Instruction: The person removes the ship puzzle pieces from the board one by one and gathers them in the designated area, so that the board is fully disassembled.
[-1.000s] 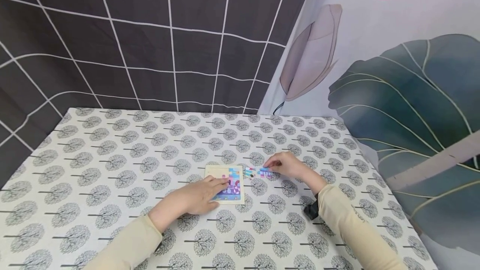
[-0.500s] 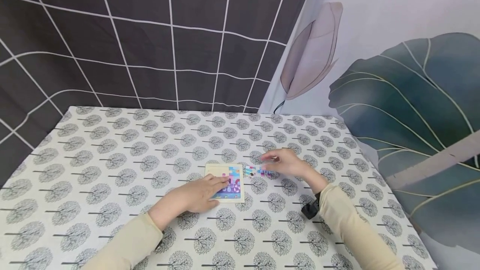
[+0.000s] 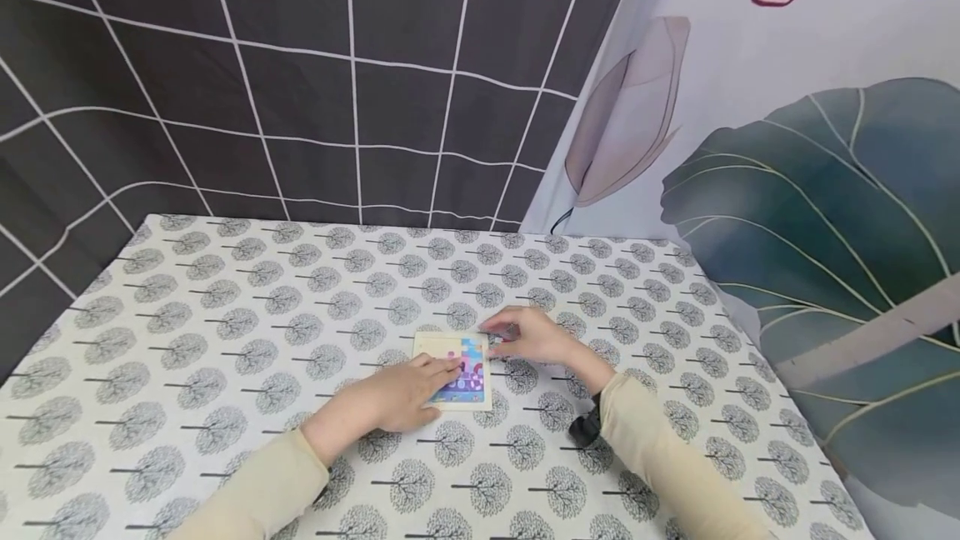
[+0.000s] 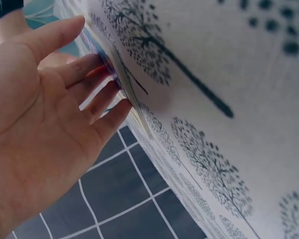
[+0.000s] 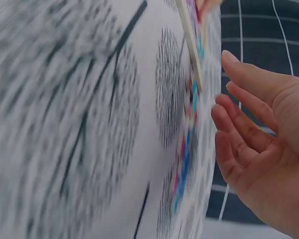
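A small jigsaw puzzle in a pale tray (image 3: pixel 484 405) lies on the table. Pink, purple and blue pieces fill its right part, while bare tray shows at the upper left. My left hand (image 3: pixel 405 394) rests on the puzzle with fingers extended; the left wrist view shows the fingertips at the tray's edge (image 4: pixel 122 74). Just above the tray's right edge is my right hand (image 3: pixel 532 336), fingers loosely bent. In the right wrist view nothing shows between its fingers. Loose puzzle pieces (image 5: pixel 182 164) lie beside the tray, hidden by that hand in the head view.
A white tablecloth (image 3: pixel 300 407) printed with grey trees covers the table. A dark curtain with white grid lines (image 3: pixel 300 90) hangs behind it. To the right hangs a cloth with large leaves (image 3: pixel 810 215). A black band (image 3: pixel 587 427) is on my right wrist.
My right hand let go of a loose puzzle piece, lifted off and moved left to the tray's right edge. My left hand stays on the puzzle.
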A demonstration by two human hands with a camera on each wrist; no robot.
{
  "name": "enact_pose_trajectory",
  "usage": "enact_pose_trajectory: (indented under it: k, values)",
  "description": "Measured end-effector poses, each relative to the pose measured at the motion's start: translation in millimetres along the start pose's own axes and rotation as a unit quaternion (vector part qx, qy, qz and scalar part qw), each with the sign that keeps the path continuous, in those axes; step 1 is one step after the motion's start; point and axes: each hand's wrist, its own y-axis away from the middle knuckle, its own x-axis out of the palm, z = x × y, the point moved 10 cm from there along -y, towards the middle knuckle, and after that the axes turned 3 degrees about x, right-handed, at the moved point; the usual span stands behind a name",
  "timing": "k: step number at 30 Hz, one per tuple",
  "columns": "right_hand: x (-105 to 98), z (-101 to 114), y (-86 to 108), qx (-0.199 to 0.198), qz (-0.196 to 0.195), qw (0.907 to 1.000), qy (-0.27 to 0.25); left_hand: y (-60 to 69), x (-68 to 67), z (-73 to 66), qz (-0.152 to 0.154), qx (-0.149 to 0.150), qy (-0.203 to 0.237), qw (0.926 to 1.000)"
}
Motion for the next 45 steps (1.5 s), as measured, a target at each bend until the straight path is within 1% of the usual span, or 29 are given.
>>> enact_pose_trajectory:
  k: [3,5,7,13,19,22,25,29,33,36,39,42,45]
  values:
    - [9,10,-5.4,-0.019,0.006,0.9997,0.016,-0.8,0.5,-4.3,-0.01,0.009,-0.008,0.9999]
    - [13,13,-7.8,-0.019,0.008,0.9993,0.03,-2.4,0.6,-6.1,-0.016,0.016,-0.006,0.9997]
    - [18,15,-10.0,-0.019,0.013,0.9987,0.046,-3.7,1.4,-5.4,-0.015,0.015,-0.001,0.9998]
    - [26,20,-15.2,-0.003,0.03,0.9977,0.061,-5.2,3.9,3.8,0.004,-0.005,0.013,0.9999]
    - [28,20,-17.1,0.025,0.046,0.9961,0.071,-5.0,4.0,3.9,0.006,-0.005,0.02,0.9998]
    - [29,18,-16.9,0.041,0.055,0.9955,0.066,-4.9,6.0,3.7,0.009,-0.006,0.022,0.9997]
    - [30,17,-17.4,0.047,0.058,0.9952,0.064,-4.3,7.1,3.0,0.01,-0.005,0.023,0.9997]
    - [31,17,-18.9,0.039,0.055,0.9954,0.068,-3.5,8.0,4.3,0.011,-0.003,0.028,0.9995]
    - [30,16,-20.5,0.037,0.048,0.9964,0.059,-1.7,7.8,6.3,0.015,-0.002,0.034,0.9993]
    - [30,16,-21.0,0.032,0.043,0.997,0.055,0.2,6.5,9.2,0.021,-0.009,0.051,0.9984]
    - [32,16,-20.0,0.026,0.045,0.9969,0.059,3.5,7.0,11.0,0.026,-0.01,0.076,0.9967]
    - [32,14,-19.3,0.037,0.043,0.9975,0.043,6.6,7.0,11.5,0.022,-0.002,0.084,0.9962]
    - [27,12,-19.9,0.049,0.028,0.9983,0.018,7.6,3.6,11.7,0.005,0.007,0.073,0.9973]
